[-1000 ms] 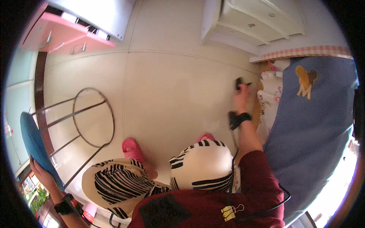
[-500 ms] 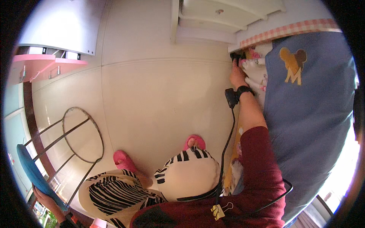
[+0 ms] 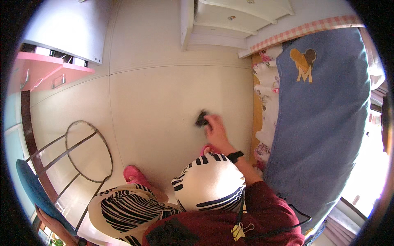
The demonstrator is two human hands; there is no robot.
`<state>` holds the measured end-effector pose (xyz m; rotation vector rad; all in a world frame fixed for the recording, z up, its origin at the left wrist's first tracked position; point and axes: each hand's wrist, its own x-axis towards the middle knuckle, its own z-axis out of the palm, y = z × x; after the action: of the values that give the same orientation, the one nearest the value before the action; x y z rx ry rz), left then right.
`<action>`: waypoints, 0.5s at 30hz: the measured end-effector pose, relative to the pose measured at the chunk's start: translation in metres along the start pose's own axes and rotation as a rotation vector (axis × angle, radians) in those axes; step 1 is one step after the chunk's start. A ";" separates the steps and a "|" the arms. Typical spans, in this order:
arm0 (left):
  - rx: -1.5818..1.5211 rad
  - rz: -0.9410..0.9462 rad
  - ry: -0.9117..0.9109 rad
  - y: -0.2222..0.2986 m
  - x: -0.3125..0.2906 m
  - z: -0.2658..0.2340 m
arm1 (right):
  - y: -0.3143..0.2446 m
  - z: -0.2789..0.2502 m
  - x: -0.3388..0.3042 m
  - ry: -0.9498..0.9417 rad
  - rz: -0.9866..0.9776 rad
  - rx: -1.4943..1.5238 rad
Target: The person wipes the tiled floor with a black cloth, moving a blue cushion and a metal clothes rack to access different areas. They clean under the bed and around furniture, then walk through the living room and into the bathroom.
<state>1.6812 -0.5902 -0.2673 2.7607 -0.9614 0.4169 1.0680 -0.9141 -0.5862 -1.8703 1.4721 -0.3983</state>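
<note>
Pale floor (image 3: 164,94) — stool (image 3: 39,180) left, bed (image 3: 320,123) right.

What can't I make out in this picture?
- Dark thing in the right hand: blurred in the head view, so its kind is unclear.
- Right pink slipper: mostly hidden in the head view by the right knee.
- White drawers: cut off by the head view's top edge.
</note>
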 end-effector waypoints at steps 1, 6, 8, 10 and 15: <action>0.011 0.043 -0.015 -0.001 -0.002 0.000 | 0.012 -0.013 0.018 0.195 -0.123 -0.095; 0.051 0.099 -0.022 -0.011 -0.009 0.002 | 0.084 -0.064 0.100 0.407 0.127 -0.470; 0.068 0.092 -0.020 -0.013 -0.012 0.007 | 0.076 -0.039 0.101 0.443 0.377 -0.037; 0.115 0.194 0.048 -0.012 -0.012 0.011 | 0.039 0.013 0.071 0.265 0.012 -0.477; -0.094 0.045 -0.083 0.008 -0.009 0.003 | -0.009 0.051 0.042 -0.057 -0.251 0.230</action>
<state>1.6700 -0.5917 -0.2727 2.6946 -1.0363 0.2590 1.1189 -0.9349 -0.6229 -1.8659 1.1058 -0.6011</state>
